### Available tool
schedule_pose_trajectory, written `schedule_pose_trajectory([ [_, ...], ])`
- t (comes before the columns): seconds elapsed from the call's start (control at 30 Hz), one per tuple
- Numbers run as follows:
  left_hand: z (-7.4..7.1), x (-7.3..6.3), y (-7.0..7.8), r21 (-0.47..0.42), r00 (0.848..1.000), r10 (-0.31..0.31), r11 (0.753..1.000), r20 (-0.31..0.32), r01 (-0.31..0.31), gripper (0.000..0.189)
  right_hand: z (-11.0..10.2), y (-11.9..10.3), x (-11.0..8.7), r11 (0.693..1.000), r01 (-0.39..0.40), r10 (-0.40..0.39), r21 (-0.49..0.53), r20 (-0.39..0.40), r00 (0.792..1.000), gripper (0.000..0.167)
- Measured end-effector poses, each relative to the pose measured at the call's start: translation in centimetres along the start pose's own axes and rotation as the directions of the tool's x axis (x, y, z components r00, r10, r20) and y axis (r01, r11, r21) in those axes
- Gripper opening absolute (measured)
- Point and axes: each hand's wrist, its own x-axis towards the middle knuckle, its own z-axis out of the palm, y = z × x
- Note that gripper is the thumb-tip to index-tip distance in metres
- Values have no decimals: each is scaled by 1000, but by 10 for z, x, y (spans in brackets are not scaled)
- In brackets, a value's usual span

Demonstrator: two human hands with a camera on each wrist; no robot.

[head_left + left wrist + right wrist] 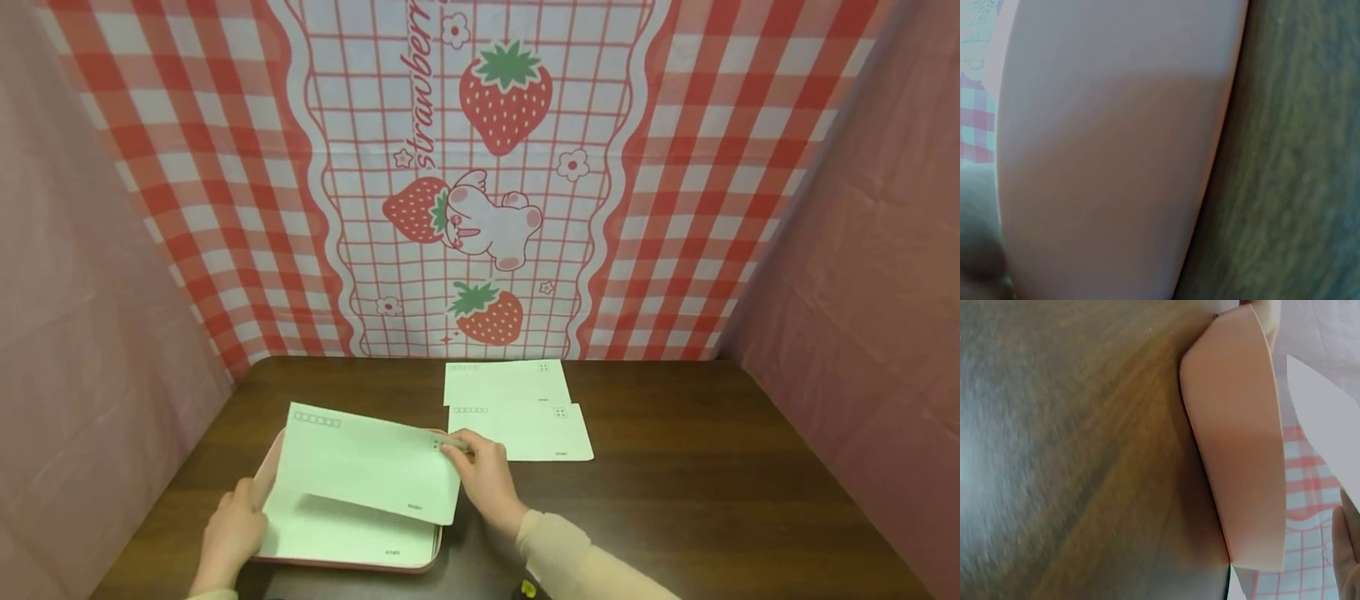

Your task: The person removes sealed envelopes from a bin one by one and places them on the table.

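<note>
A pale envelope (367,462), printed with a row of small boxes and a stamp square, is raised at a tilt over a shallow pink tray (345,567). My right hand (487,479) pinches it by the right end, near the stamp mark. Beneath it another envelope (322,533) lies in the tray. At the tray's left side, my left hand (231,529) grips the rim. The left wrist view is mostly filled by the tray's outer wall (1116,156). In the right wrist view the lifted envelope (1329,422) shows at the right, with fingertips (1344,550) below it.
Two more envelopes lie overlapping on the brown table (675,500) at the back middle, a nearer one (525,437) and a farther one (502,383). A strawberry-print cloth (480,167) hangs behind. A small dark object with a yellow spot (528,590) shows at the bottom edge.
</note>
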Motion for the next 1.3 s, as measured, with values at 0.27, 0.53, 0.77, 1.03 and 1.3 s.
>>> schedule_pose_trajectory([
  [0.27, 0, 0, 0, -5, 1000, 0, 1000, -12, -1, 50, -17, 9, 2, 992, -96, 92, 80, 54, 994, 19],
  [0.53, 2, 0, 0, 0, 1000, -3, 1000, -6, 3, 51, -41, 29, -3, 969, -195, 173, 151, 145, 974, 20],
  [0.77, 1, 0, -2, 2, 1000, 6, 1000, -10, -6, 49, -59, 45, -4, 967, -212, 195, 141, 125, 973, 21],
  [1.03, 0, 1, -1, -9, 1000, 0, 1000, -17, 0, 49, -73, 56, -10, 967, -244, 236, 77, 100, 967, 19],
  [1.3, 0, 2, 0, 8, 1000, -20, 1000, -3, 20, 48, -90, 66, -16, 955, -292, 290, 50, 39, 956, 15],
])
